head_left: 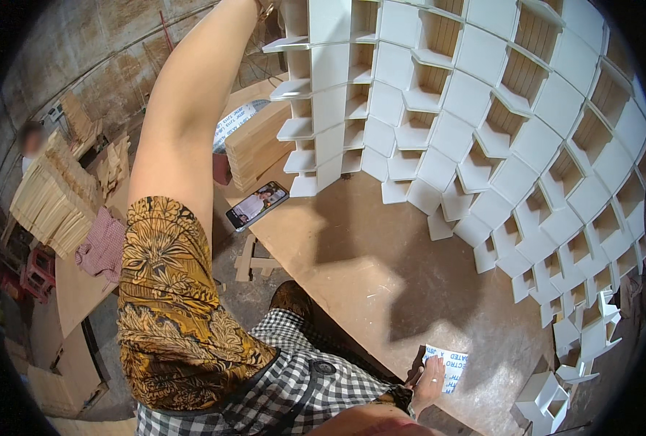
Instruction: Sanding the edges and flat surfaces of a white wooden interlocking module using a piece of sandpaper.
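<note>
My left arm [181, 131] is raised toward the top edge, beside a stack of white box-like units [330, 94]. Only the wrist with a bracelet [265, 11] shows; the hand itself is cut off by the frame. Low on the right, my right hand [428, 379], with a ring on one finger, holds a sheet of sandpaper [454, 361] at the table's near edge. Its white back carries blue print, and a dark side shows at one corner. The fingers lie together over the sheet; the thumb is hard to make out.
White open-fronted units curve around the brown table [337, 240]. A phone [258, 206] with a lit screen lies at its left edge, near stacked wooden boards [254, 145]. Further left are wooden slats [54, 192], a checked cloth [102, 245], a red stool [39, 272] and another person [29, 142].
</note>
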A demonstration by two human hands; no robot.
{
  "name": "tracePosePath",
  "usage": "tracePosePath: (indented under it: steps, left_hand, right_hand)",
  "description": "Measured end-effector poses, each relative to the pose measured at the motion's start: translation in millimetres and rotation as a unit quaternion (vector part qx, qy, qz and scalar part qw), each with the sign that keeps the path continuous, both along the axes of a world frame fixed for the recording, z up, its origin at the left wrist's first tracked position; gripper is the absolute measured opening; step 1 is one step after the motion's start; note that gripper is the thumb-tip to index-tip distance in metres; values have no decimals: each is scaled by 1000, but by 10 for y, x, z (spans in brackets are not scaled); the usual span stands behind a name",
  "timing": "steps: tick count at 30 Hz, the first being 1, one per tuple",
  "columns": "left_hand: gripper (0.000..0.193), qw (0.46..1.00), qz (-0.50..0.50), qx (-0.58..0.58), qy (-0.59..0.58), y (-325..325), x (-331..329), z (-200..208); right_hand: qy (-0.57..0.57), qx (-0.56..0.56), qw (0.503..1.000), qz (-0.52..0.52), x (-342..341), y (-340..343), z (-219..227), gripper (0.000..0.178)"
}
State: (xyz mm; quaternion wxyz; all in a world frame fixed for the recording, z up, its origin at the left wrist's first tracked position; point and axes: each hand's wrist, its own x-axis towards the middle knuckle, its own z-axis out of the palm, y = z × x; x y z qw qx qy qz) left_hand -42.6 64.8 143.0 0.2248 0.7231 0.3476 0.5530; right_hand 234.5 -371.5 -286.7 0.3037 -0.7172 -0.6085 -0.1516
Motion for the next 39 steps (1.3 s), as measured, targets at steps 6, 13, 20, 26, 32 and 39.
tracePosePath:
  steps: [6, 13, 20, 26, 32, 39]
  left_hand:
    - [26, 979, 125, 141, 72, 191, -492, -172]
    - [24, 944, 193, 265, 27, 50, -707, -498]
    - [18, 992, 29, 122, -10, 188, -794, -596]
    - [14, 978, -96, 51, -179, 199, -835, -681]
    - [12, 976, -62, 78, -193, 305, -864, -681]
    - [15, 966, -136, 46, -214, 643, -965, -465]
  right_hand:
    - [0, 1, 1000, -3, -17, -15, 43, 24]
    - [-8, 23, 1000, 4, -30, 47, -3, 24]
    - [-6, 29, 1000, 3, -23, 28, -33, 24]
    - [-17, 36, 999, 7, 17, -88, -67, 22]
    - [-14, 48, 999, 2, -5, 13, -61, 21]
    - [-13, 44, 999, 4, -75, 121, -18, 20]
